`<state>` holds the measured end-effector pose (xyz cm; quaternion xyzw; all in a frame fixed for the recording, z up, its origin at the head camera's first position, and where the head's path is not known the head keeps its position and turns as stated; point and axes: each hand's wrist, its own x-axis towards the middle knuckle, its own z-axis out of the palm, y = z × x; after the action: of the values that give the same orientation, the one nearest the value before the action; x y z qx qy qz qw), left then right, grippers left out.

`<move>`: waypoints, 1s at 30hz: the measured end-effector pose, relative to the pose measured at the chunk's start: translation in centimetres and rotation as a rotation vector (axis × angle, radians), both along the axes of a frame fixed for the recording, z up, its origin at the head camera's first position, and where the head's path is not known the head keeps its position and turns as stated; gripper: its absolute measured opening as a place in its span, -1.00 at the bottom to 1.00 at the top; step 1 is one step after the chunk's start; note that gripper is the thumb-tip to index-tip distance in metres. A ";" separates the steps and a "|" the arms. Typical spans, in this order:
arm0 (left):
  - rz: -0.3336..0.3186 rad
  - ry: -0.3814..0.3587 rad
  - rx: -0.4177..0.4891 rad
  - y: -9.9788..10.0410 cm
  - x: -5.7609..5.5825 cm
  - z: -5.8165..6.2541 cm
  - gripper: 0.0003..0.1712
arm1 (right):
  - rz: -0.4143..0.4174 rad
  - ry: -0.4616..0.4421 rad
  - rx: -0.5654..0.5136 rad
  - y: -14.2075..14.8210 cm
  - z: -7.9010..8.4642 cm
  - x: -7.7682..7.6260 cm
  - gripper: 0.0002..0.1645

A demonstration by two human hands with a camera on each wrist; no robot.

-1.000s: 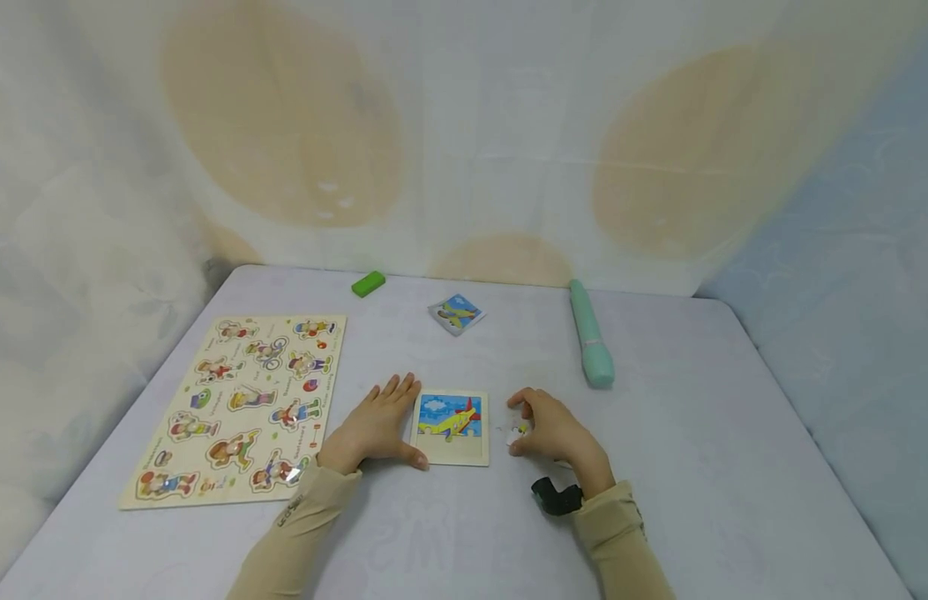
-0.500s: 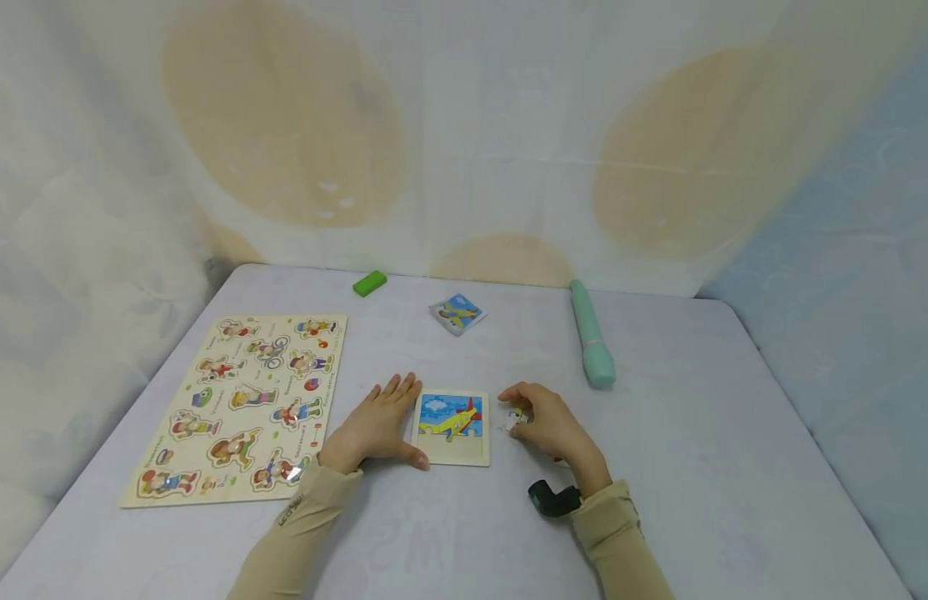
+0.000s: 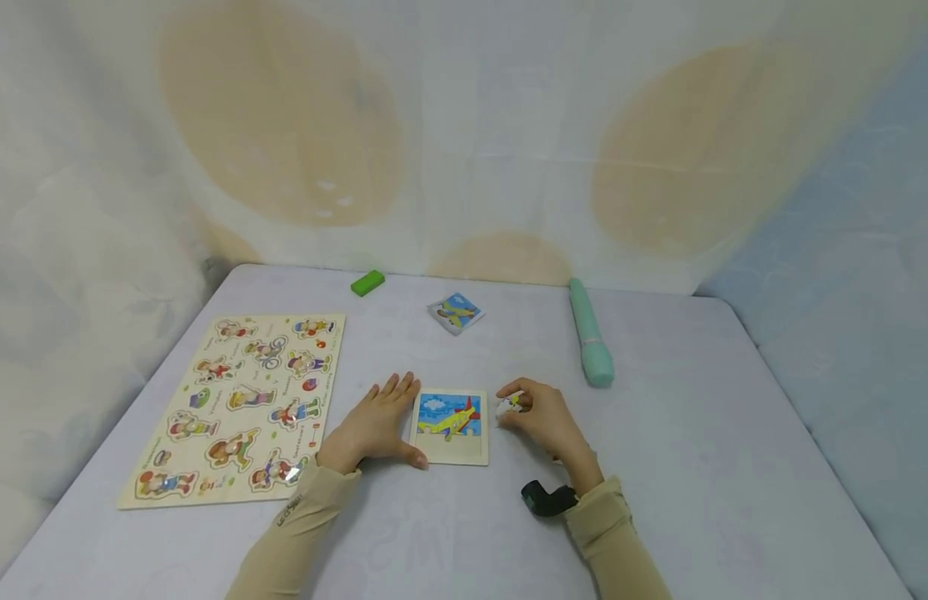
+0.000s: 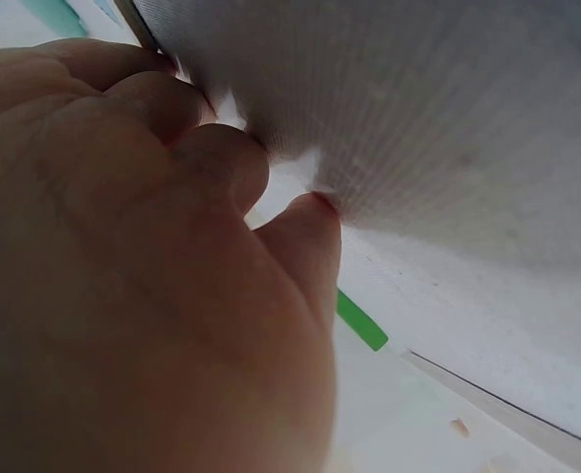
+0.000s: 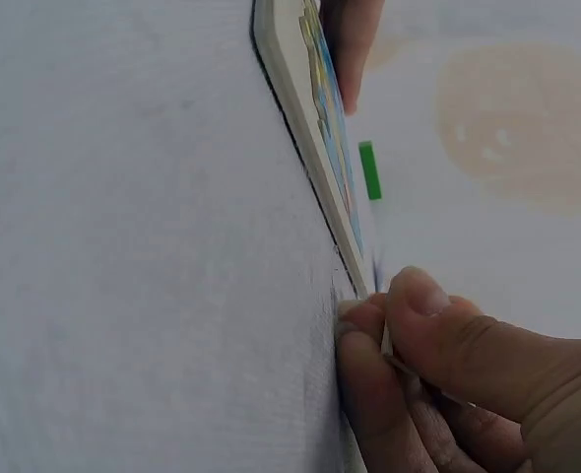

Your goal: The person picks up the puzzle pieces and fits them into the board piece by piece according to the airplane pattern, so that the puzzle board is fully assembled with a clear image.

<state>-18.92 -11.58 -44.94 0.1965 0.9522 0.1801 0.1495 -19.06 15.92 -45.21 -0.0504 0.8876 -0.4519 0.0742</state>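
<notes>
A small square jigsaw tray (image 3: 452, 453) lies on the table, its upper part filled with a yellow airplane on blue sky. Its lower strip shows bare wood. My left hand (image 3: 376, 427) rests on the table with fingers spread, thumb at the tray's lower left edge. Just right of the tray, my right hand (image 3: 545, 421) pinches a puzzle piece (image 3: 508, 405) between thumb and fingers. In the right wrist view only a thin edge of the piece (image 5: 388, 338) shows. Something pale peeks out under the right wrist, mostly hidden.
A large wooden board (image 3: 175, 471) with cartoon figures lies at the left. Behind the tray are a small airplane picture card (image 3: 456, 313) and a green block (image 3: 368, 283). A mint-green wand-shaped object (image 3: 592, 337) lies at the back right.
My right hand has moved slightly left and away from me, and now holds the puzzle piece closer to the tray, tilted up. The left hand and tray have stayed put.
</notes>
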 end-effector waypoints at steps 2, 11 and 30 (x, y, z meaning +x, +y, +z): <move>-0.001 -0.001 0.001 0.0 0.0 0.0 0.43 | 0.021 -0.046 -0.075 -0.1 0.0 0.0 -0.61; -0.002 0.004 -0.011 0.0 -0.1 -0.1 0.44 | 0.086 -0.090 -0.173 -2.3 0.9 0.5 -0.56; -0.006 0.012 0.009 0.0 -0.1 -0.1 0.45 | 0.107 -0.061 -0.208 -8.2 -0.3 2.3 -0.82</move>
<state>-19.01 -11.61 -45.07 0.2011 0.9517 0.1826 0.1434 -16.75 7.71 -45.49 -0.0915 0.8292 -0.5382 0.1197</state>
